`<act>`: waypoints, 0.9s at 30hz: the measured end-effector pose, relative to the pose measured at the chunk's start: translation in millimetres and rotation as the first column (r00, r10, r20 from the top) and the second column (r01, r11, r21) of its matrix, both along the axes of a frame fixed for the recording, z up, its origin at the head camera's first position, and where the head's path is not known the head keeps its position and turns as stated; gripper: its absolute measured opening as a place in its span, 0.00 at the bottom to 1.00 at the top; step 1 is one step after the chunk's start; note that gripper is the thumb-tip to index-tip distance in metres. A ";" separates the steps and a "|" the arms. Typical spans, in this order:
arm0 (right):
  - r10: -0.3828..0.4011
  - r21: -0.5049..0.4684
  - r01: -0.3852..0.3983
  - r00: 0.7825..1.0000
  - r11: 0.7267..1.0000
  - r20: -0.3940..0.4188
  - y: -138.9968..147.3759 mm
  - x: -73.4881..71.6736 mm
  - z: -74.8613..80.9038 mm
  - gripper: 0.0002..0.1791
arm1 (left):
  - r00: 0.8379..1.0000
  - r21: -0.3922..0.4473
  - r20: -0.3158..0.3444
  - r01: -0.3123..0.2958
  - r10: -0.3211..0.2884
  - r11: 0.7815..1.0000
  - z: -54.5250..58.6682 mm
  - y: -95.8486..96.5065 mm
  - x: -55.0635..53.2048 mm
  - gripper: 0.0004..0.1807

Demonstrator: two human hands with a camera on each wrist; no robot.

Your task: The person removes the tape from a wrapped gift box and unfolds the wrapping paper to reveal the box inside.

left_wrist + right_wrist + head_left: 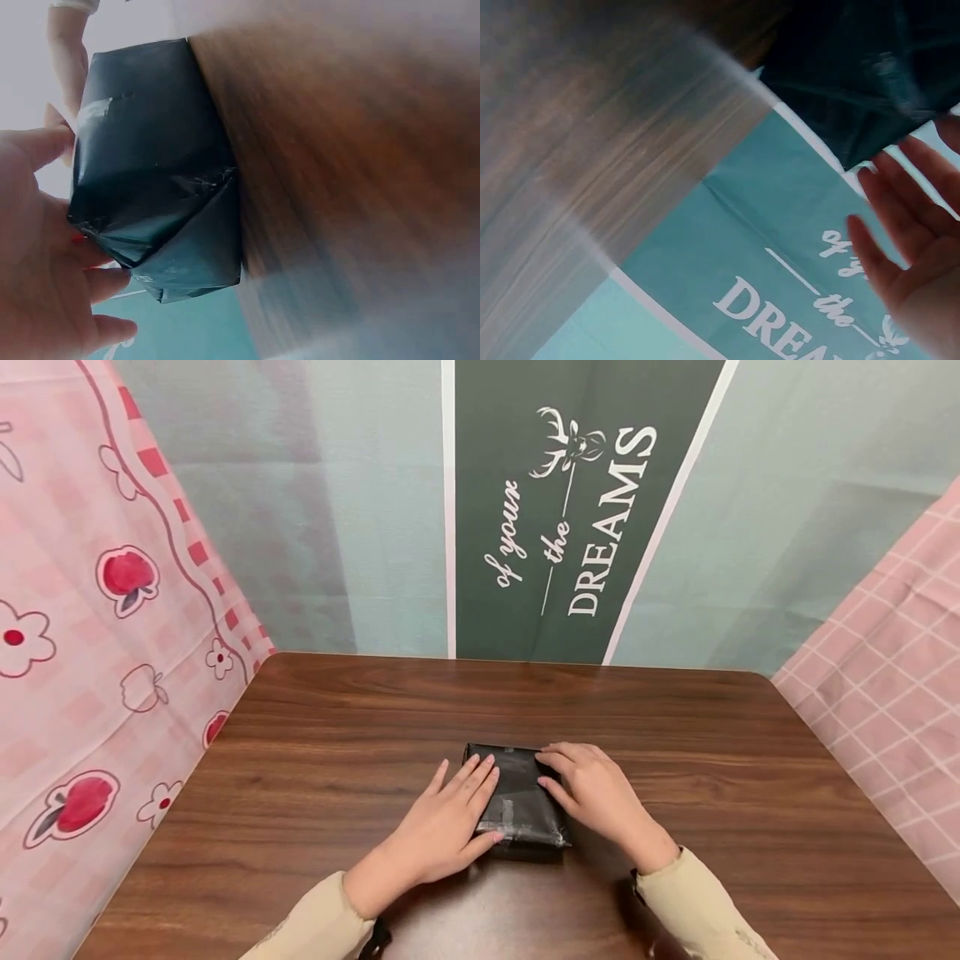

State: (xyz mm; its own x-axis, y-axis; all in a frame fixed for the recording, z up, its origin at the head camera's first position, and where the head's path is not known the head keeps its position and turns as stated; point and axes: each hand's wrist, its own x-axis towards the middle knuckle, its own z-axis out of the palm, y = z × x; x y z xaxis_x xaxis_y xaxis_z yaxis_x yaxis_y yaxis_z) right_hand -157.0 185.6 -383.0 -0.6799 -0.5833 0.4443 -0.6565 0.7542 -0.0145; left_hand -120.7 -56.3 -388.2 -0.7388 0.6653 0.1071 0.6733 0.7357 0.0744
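Note:
A flat box-shaped package wrapped in black plastic point(517, 810), with strips of clear tape, lies on the wooden table between both hands. My left hand point(442, 827) rests on its left side, fingers straight across the top and thumb at the near edge. At the right side my right hand point(592, 785) touches the top with its fingertips, fingers relaxed. Folded wrapping shows on one end of the package point(161, 172) in the left wrist view. In the right wrist view the right hand point(915, 225) has its fingers along the package's edge point(855, 82).
The brown wooden table point(360, 710) spreads around the package. Behind it hangs a green cloth point(390, 510) with white lettering. A pink cloth with apples and flowers point(75, 710) hangs at the left, a pink checked cloth point(892, 693) at the right.

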 end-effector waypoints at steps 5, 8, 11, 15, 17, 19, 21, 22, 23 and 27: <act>0.062 -0.030 -0.063 0.997 0.998 -0.052 -10.8 -24.6 -5.2 0.12 | 0.998 -0.013 0.006 -0.058 0.058 0.998 -0.7 8.2 -12.3 0.42; 0.096 -0.041 -0.098 0.994 0.994 -0.051 -18.3 -32.5 -6.9 0.09 | 0.996 -0.033 0.016 -0.091 0.091 0.995 -3.1 12.0 -16.3 0.42; 0.122 -0.072 -0.124 0.992 0.990 -0.032 -23.3 -37.0 -7.8 0.07 | 0.994 -0.042 0.020 -0.105 0.105 0.994 -6.1 13.6 -17.8 0.42; 0.141 -0.105 -0.143 0.990 0.984 -0.022 -26.0 -41.3 -8.8 0.05 | 0.994 -0.029 0.019 -0.109 0.110 0.994 -7.4 13.5 -17.7 0.42; 0.151 -0.104 -0.153 0.988 0.983 -0.027 -25.9 -42.6 -8.5 0.05 | 0.994 -0.022 0.021 -0.110 0.110 0.994 -7.4 13.8 -17.1 0.42; 0.161 -0.082 -0.164 0.986 0.983 -0.043 -25.9 -44.0 -8.9 0.04 | 0.994 -0.017 0.025 -0.109 0.110 0.994 -7.4 14.0 -16.6 0.42; 0.172 -0.055 -0.175 0.983 0.983 -0.065 -26.2 -45.4 -9.1 0.04 | 0.993 -0.010 0.031 -0.110 0.110 0.994 -7.5 14.2 -16.3 0.42; 0.175 -0.039 -0.179 0.982 0.983 -0.075 -26.2 -46.1 -9.2 0.04 | 0.993 -0.009 0.034 -0.110 0.111 0.994 -7.5 14.3 -16.2 0.42; 0.178 -0.020 -0.180 0.980 0.983 -0.084 -26.3 -46.7 -9.2 0.04 | 0.993 -0.006 0.035 -0.110 0.110 0.994 -7.6 14.3 -16.0 0.42; 0.189 0.044 -0.185 0.976 0.982 -0.105 -26.9 -48.9 -8.8 0.06 | 0.993 0.000 0.042 -0.115 0.114 0.993 -8.2 14.9 -16.1 0.42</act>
State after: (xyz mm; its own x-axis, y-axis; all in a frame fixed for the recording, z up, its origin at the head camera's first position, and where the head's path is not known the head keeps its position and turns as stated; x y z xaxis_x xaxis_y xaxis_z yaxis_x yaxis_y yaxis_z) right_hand -205.8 158.8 -391.8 -0.5063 -0.7114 0.4875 -0.7823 0.6167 0.0874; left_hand -136.8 -41.4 -396.4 -0.8140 0.5759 0.0761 0.5809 0.8075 0.1025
